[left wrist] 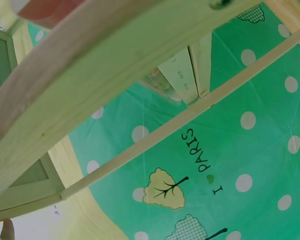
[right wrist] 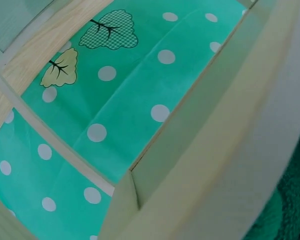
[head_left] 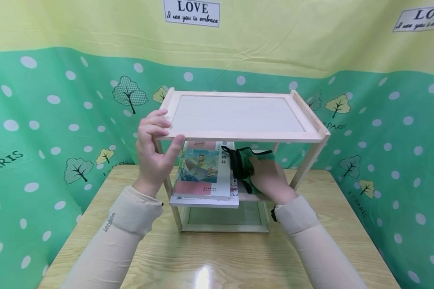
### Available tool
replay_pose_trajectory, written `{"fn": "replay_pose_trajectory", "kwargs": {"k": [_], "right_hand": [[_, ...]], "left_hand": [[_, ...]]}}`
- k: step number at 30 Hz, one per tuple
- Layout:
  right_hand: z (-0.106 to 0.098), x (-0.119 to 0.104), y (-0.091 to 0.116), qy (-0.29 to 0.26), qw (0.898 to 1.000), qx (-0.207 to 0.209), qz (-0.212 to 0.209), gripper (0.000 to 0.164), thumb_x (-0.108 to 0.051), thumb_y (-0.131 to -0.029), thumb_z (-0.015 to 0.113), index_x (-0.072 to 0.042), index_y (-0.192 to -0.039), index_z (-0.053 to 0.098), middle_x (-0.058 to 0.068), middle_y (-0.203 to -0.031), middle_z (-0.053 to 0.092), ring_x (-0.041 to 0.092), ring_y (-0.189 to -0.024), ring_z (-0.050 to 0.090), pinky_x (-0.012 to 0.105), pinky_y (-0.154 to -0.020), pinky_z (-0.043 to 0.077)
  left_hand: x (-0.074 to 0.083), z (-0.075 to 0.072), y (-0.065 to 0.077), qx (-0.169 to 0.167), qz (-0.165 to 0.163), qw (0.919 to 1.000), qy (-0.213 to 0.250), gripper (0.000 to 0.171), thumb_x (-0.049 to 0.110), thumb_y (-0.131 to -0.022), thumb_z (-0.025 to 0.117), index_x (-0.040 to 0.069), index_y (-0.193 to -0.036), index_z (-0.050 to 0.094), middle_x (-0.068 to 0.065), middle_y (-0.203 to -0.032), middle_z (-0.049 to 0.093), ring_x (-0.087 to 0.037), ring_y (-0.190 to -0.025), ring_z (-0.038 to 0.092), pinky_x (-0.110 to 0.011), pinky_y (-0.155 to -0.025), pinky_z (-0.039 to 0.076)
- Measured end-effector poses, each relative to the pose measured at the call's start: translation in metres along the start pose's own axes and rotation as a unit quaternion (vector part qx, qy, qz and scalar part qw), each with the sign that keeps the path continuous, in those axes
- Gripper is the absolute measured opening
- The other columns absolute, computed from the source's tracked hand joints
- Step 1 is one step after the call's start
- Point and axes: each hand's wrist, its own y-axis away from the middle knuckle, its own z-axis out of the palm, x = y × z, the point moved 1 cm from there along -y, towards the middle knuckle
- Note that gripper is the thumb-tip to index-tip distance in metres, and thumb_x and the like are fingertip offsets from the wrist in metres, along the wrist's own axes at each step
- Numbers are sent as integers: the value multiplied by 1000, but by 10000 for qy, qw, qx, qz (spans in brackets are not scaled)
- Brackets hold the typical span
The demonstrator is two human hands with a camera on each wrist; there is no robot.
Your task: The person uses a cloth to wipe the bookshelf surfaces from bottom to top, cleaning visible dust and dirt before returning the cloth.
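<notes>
From the head view we see a shelf (head_left: 238, 138) of pale wood, a squared frame around smooth whitish panels, standing on a grained desk (head_left: 148, 257). Our left hand (head_left: 153, 148) grips its upper left corner, fingers hooked over the rail, thumb at the front edge. On the middle tier lie flat, glossy-covered books (head_left: 202, 164), the lowest overhanging the front. Beside them, our right hand (head_left: 271, 178) grasps a soft green cloth (head_left: 244, 153) with black trim, on or just above that tier. A dotted curtain (head_left: 40, 114) hangs behind.

The left wrist view adds what the head view hides: the books' page edges and spines between slim wooden bars, past a rounded, blurred rail.

The right wrist view shows smooth boards and, at lower right, the cloth's fuzzy pile.
</notes>
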Motion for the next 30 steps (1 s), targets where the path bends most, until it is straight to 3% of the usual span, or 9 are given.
{"fn": "replay_pose_trajectory", "kwargs": {"k": [17,24,30], "right_hand": [[-9,-3,22,18,9987,375,-351,52,1,-81,49,-3,-131,60,-4,-54,28,14,-48,30,23,-42,24],[-7,-11,33,240,9970,639,-358,35,0,-77,50,-4,-109,65,-3,-54,32,17,-49,38,24,-40,25],[-4,-16,42,402,9938,961,-384,26,1,-74,49,-5,-94,63,-3,-51,30,15,-45,35,22,-35,20]], "left_hand": [[1,1,-1,21,11,10000,50,57,43,-90,68,-8,-84,42,-27,-92,52,-35,-118,55,-52,-111,41],[1,1,0,15,8,10000,37,57,43,-90,68,-8,-85,42,-28,-92,52,-36,-117,55,-51,-111,41],[0,1,0,16,7,10000,30,57,43,-90,68,-8,-85,42,-28,-92,52,-36,-117,55,-51,-111,41]]}}
